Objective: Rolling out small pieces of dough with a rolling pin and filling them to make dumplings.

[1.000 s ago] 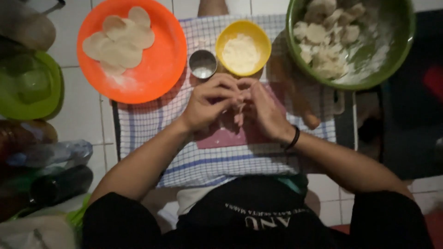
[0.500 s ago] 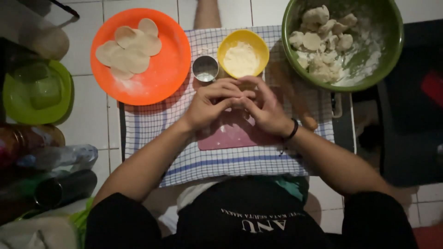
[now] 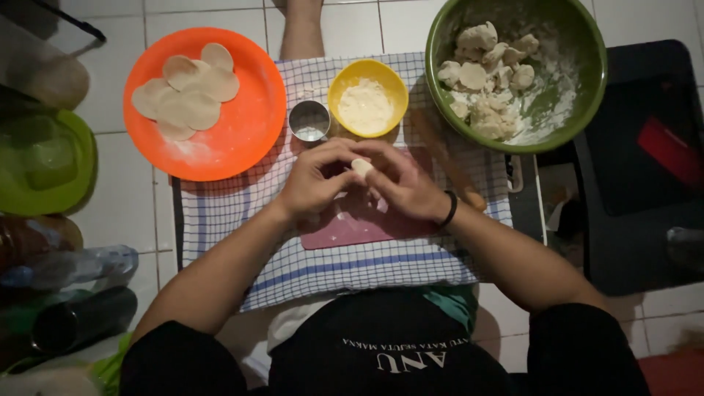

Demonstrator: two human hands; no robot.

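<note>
Seen from above, a person sits on a tiled floor with both hands meeting over a pink cutting board (image 3: 352,224). The left hand (image 3: 317,178) and right hand (image 3: 402,183) are curled, fingers bent inward, pinching a small pale piece of dough (image 3: 361,167) between their fingertips, just above the board. The right wrist wears a dark band. The board lies on a blue-and-white checked cloth (image 3: 345,268). Just beyond the hands stand a small metal cup (image 3: 309,121) and a yellow bowl of flour (image 3: 367,88). To the left, an orange plate (image 3: 242,125) holds flat dough rounds (image 3: 187,92). To the right, a green bowl (image 3: 587,59) holds dough lumps, with a wooden rolling pin (image 3: 447,165) beside the right hand.
</note>
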